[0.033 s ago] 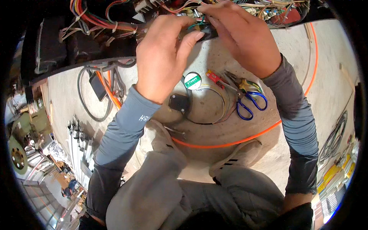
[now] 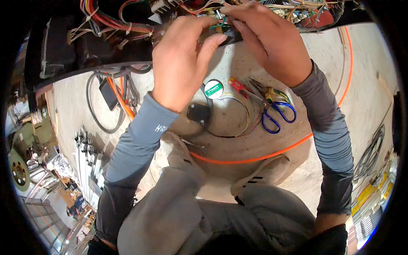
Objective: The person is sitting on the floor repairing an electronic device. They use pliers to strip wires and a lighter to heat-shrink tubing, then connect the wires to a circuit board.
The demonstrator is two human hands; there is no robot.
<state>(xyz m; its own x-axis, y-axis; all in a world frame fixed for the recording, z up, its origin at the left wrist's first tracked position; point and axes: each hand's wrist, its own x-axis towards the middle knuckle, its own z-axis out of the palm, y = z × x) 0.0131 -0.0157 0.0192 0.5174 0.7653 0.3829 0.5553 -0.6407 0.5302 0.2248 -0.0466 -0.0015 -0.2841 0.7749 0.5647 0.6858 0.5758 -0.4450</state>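
Both of my hands reach into an open black housing packed with wiring at the top of the view. My left hand has its thumb and forefinger apart, close to a thin green wire; its other fingers are hidden. Opposite it, my right hand bends over the same wires with its fingers pressed together. Whatever its fingertips pinch is too small to make out. Left of my hands runs a tied bundle of red and orange wires; a red part sits among the wiring to the right.
On the concrete floor below lie blue-handled scissors, a red-and-yellow piece, a round white-and-green disc and a black box with a cable. An orange hose curves before my shoes. Metal profiles are stacked at left.
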